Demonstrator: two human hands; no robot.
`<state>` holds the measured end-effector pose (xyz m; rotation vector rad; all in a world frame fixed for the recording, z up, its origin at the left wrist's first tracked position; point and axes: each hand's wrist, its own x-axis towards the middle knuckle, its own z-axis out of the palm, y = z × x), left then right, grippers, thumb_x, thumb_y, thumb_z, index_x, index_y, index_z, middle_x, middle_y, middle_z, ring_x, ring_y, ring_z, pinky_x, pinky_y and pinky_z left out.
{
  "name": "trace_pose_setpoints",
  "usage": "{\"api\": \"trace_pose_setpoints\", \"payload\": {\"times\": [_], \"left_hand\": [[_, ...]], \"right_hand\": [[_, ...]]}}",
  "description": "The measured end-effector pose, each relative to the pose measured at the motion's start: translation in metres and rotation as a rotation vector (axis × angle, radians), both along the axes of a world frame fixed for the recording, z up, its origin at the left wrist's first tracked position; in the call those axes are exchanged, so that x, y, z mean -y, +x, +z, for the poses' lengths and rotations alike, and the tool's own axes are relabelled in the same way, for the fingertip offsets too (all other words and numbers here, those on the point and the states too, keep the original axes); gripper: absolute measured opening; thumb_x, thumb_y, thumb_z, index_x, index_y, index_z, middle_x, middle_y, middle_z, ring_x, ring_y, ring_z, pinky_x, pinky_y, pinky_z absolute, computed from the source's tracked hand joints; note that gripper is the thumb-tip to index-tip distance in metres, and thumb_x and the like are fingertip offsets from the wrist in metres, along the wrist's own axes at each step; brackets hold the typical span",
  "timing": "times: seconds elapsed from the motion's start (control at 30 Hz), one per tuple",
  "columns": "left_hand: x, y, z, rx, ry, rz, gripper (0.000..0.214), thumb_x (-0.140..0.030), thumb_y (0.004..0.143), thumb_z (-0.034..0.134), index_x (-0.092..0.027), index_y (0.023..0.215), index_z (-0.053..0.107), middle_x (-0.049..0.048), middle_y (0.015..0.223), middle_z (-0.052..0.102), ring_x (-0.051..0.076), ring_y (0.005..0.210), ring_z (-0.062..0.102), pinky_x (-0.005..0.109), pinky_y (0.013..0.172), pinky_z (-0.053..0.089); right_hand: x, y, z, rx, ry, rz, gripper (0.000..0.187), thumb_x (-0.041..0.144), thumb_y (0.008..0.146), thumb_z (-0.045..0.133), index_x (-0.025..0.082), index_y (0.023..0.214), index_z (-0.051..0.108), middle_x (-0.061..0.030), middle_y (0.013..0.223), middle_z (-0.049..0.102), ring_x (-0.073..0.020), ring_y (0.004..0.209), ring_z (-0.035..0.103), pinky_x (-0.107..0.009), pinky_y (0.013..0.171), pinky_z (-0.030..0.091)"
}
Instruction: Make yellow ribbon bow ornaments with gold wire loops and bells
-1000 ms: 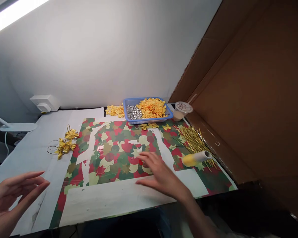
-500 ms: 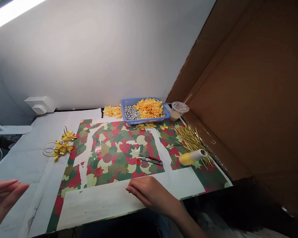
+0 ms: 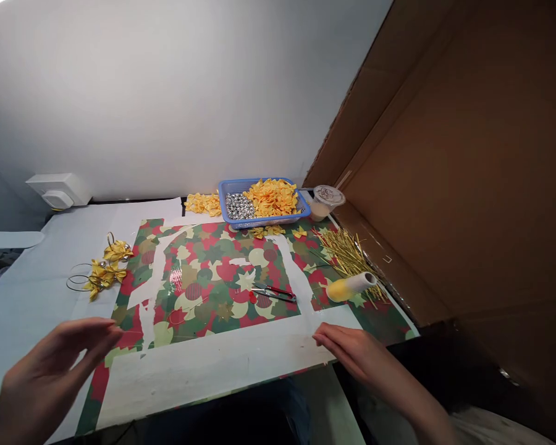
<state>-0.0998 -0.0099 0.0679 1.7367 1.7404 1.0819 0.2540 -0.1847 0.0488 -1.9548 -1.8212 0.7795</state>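
My left hand point(image 3: 58, 374) hovers over the left front edge of the patterned mat, thumb and fingertips brought together. A faint thin line runs near its tips, too fine to make out. My right hand point(image 3: 354, 351) is also pinched, above the white strip along the mat's front right; whatever it holds is hidden. Thread snips point(image 3: 278, 293) lie on the mat point(image 3: 204, 272) between the hands. A cone of yellow thread point(image 3: 345, 288) tilts behind my right hand. Gold bows with silver bells and wire loops point(image 3: 105, 276) rest beyond my left hand.
At the back stands a blue basket point(image 3: 266, 221) with silver bells point(image 3: 240, 206) and yellow bows point(image 3: 274, 198). More yellow bows point(image 3: 204, 204) lie beside it. A lidded cup point(image 3: 327, 201) and gold ties point(image 3: 347, 253) are near the cardboard wall point(image 3: 445, 154) on the right.
My left hand has come further into view, moving right. My right hand has shifted right along the front edge. The whole view has also shifted slightly; both hands remain pinched.
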Motion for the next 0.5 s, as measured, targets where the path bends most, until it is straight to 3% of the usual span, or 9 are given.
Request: {"api": "trace_pose_setpoints", "payload": {"times": [0.17, 0.27, 0.37, 0.43, 0.5], "left_hand": [[0.003, 0.012, -0.002, 0.127, -0.197, -0.098, 0.037, -0.053, 0.037, 0.079, -0.025, 0.059, 0.068, 0.0012, 0.064, 0.070, 0.022, 0.061, 0.068, 0.030, 0.066, 0.061], [0.004, 0.004, -0.014, 0.113, -0.277, -0.029, 0.038, -0.049, 0.037, 0.079, -0.024, 0.063, 0.069, 0.0015, 0.070, 0.071, 0.021, 0.069, 0.068, 0.025, 0.067, 0.059], [0.009, -0.002, -0.019, 0.121, -0.353, 0.057, 0.042, -0.049, 0.036, 0.077, -0.022, 0.066, 0.069, 0.0026, 0.074, 0.072, 0.020, 0.070, 0.066, 0.021, 0.056, 0.056], [0.013, -0.006, -0.019, 0.125, -0.409, 0.115, 0.044, -0.050, 0.034, 0.076, -0.021, 0.067, 0.070, 0.0028, 0.074, 0.071, 0.019, 0.066, 0.063, 0.021, 0.051, 0.054], [0.015, -0.013, -0.019, 0.109, -0.428, 0.182, 0.044, -0.048, 0.030, 0.075, -0.021, 0.065, 0.069, 0.0028, 0.073, 0.071, 0.020, 0.067, 0.063, 0.024, 0.057, 0.055]], "right_hand": [[0.006, 0.009, 0.008, -0.011, -0.083, -0.022, 0.034, 0.033, 0.097, 0.028, 0.023, 0.074, 0.051, -0.0018, 0.070, 0.060, -0.0173, 0.061, 0.056, -0.026, 0.058, 0.042], [-0.002, 0.007, 0.002, -0.033, -0.126, 0.002, 0.029, 0.033, 0.096, 0.033, 0.023, 0.079, 0.055, -0.0018, 0.074, 0.063, -0.0181, 0.066, 0.059, -0.026, 0.061, 0.044], [-0.012, 0.006, -0.009, -0.035, -0.176, 0.008, 0.015, 0.031, 0.091, 0.046, 0.024, 0.098, 0.057, -0.0015, 0.080, 0.064, -0.0188, 0.070, 0.061, -0.027, 0.065, 0.046], [-0.016, 0.008, -0.013, -0.051, -0.180, 0.013, 0.020, 0.027, 0.087, 0.050, 0.024, 0.107, 0.055, -0.0024, 0.088, 0.063, -0.0192, 0.077, 0.061, -0.027, 0.071, 0.048], [-0.016, 0.012, -0.016, -0.079, -0.176, 0.023, 0.024, 0.023, 0.087, 0.048, 0.024, 0.110, 0.054, -0.0033, 0.094, 0.062, -0.0188, 0.083, 0.061, -0.028, 0.075, 0.048]]}}
